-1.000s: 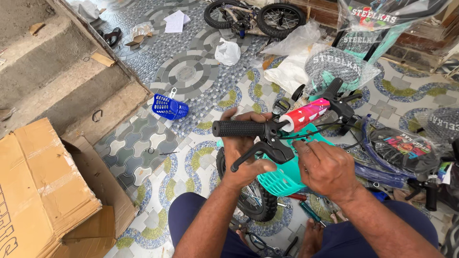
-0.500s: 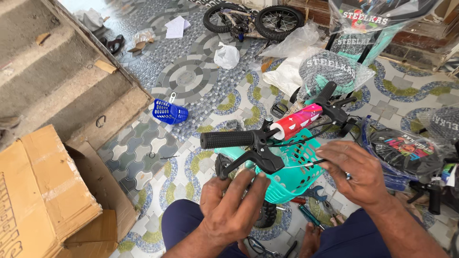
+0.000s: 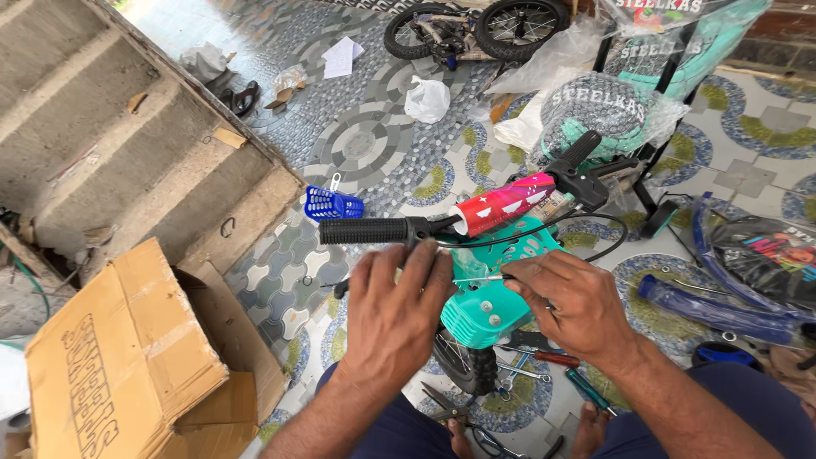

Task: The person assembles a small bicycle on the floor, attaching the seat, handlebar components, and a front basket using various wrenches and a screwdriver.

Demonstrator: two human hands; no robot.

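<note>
1. At the far left of the tiled floor sits an opened cardboard box, beside the concrete steps.
2. A small blue basket lies on the tiles near the foot of the steps.
3. My left hand rests just under the black handlebar grip; the fingers are loosely curled with the tips up at the bar, closed on nothing that I can see.
4. The handlebar carries a red-and-white pad at its middle, and black cables loop off it.
5. The teal front basket is already hung on the front of the small bicycle, over the front wheel. I judge it is seated but not yet fully fastened.
6. My right hand pinches a thin silvery rod or tool against the basket's back edge; I cannot tell which it is.
7. Pliers and other tools lie on the floor below my hands, so fixing work looks unfinished.
8. To the right lie plastic-wrapped blue parts; a wrapped teal bicycle stands further back.
</note>
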